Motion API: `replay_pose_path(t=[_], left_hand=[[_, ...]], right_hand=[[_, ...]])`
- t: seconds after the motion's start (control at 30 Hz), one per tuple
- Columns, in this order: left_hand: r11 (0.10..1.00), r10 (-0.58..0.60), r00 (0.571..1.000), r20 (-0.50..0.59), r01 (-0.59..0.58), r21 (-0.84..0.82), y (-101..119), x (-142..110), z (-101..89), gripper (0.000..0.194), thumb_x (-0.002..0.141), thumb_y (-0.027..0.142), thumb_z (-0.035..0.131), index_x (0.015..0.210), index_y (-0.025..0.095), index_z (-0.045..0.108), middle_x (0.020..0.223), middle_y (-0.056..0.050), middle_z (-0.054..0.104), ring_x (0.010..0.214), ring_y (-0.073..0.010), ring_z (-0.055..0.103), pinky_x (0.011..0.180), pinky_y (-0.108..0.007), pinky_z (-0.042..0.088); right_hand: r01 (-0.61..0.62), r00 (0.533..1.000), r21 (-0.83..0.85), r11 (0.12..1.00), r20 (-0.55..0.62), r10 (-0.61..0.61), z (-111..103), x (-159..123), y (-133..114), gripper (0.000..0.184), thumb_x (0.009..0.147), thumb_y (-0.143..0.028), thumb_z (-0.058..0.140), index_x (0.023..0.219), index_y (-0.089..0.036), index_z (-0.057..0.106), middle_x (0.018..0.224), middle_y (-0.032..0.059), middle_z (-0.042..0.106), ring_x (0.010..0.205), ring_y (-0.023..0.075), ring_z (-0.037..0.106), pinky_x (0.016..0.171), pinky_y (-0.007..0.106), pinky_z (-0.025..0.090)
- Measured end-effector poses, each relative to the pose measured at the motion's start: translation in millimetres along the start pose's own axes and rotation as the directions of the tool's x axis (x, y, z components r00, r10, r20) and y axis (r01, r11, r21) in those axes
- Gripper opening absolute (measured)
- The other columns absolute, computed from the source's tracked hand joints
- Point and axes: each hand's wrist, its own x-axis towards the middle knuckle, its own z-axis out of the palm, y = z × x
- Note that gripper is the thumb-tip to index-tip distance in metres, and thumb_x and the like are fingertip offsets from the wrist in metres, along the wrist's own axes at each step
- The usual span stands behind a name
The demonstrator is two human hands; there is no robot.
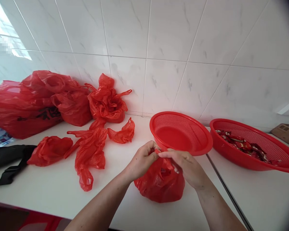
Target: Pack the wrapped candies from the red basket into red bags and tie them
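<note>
A filled red plastic bag (pixel 160 186) rests on the white table near its front edge, bulging at the bottom and gathered at the top. My left hand (pixel 144 160) pinches the gathered top of this bag between thumb and fingers. From the other side my right hand (pixel 183 165) closes on the same top, its fingertips meeting the left hand's. Part of the bag's neck is hidden behind my fingers, and its contents do not show clearly. Just behind my hands stands a red perforated plastic basket (pixel 180 133) with nothing visible in it.
To the right, a second red basket (pixel 255 163) holds several small wrapped packets (pixel 248 146). Crumpled red bags (pixel 91 149) lie left of my hands; large filled red bags (pixel 38 102) stand against the tiled wall. A black strap (pixel 12 160) lies at far left. A table seam (pixel 227 189) runs at right.
</note>
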Motion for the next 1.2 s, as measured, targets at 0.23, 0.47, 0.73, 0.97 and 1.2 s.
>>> replay_pose_path(t=[0.23, 0.47, 0.73, 0.97, 1.2], left_hand=[[0.986, -0.04, 0.997, -0.058, 0.049, 0.162, 2, -7, 7.5, 0.008, 0.081, 0.019, 0.048, 0.074, 0.018, 0.046, 0.066, 0.004, 0.047, 0.058, -0.008, 0.04, 0.055, -0.02, 0.033], [0.91, 0.152, 0.988, 0.035, -0.154, 0.384, -5, -24, -8.0, 0.01, 0.076, 0.009, 0.053, 0.073, 0.018, 0.053, 0.087, -0.001, 0.058, 0.081, -0.0134, 0.054, 0.071, -0.025, 0.044], [0.862, 0.041, 0.999, -0.002, -0.034, 0.506, -29, -69, -53.2, 0.013, 0.08, 0.01, 0.052, 0.074, 0.021, 0.056, 0.1, -0.005, 0.057, 0.1, -0.0197, 0.054, 0.076, -0.029, 0.048], [0.906, -0.075, 0.993, -0.087, 0.104, 0.41, -48, -89, -74.6, 0.026, 0.079, 0.034, 0.063, 0.103, 0.028, 0.055, 0.131, -0.008, 0.047, 0.12, -0.0287, 0.045, 0.095, -0.044, 0.043], [0.927, -0.204, 0.973, 0.109, 0.156, 0.342, -85, -87, -47.2, 0.131, 0.045, 0.045, 0.085, 0.145, 0.029, 0.003, 0.152, -0.015, 0.013, 0.137, -0.0401, 0.015, 0.11, -0.057, 0.018]], right_hand=[[-0.042, 0.948, -0.374, 0.927, -0.307, -0.081, 16, 3, 9, 0.025, 0.08, -0.021, 0.049, 0.101, -0.024, 0.063, 0.077, 0.0004, 0.062, 0.069, 0.0147, 0.057, 0.066, 0.03, 0.046], [0.008, 0.938, -0.077, 0.997, -0.345, -0.034, 12, -14, 23, 0.022, 0.085, -0.033, 0.05, 0.098, -0.024, 0.066, 0.102, 0.0037, 0.063, 0.095, 0.0192, 0.058, 0.084, 0.034, 0.046], [-0.169, 0.705, -0.291, 0.942, -0.703, -0.091, 10, -44, 68, 0.017, 0.084, -0.035, 0.052, 0.089, -0.023, 0.063, 0.095, 0.0043, 0.063, 0.088, 0.02, 0.057, 0.081, 0.034, 0.045], [-0.126, 0.694, -0.141, 0.982, -0.72, -0.014, -4, -64, 101, 0.046, 0.077, -0.04, 0.06, 0.119, -0.025, 0.051, 0.107, 0.0081, 0.06, 0.094, 0.0234, 0.058, 0.088, 0.039, 0.045], [-0.194, 0.941, 0.059, 0.979, -0.27, 0.203, 0, -58, 113, 0.117, 0.041, -0.046, 0.084, 0.141, -0.025, 0.026, 0.137, 0.0145, 0.043, 0.129, 0.0344, 0.036, 0.105, 0.05, 0.03]])
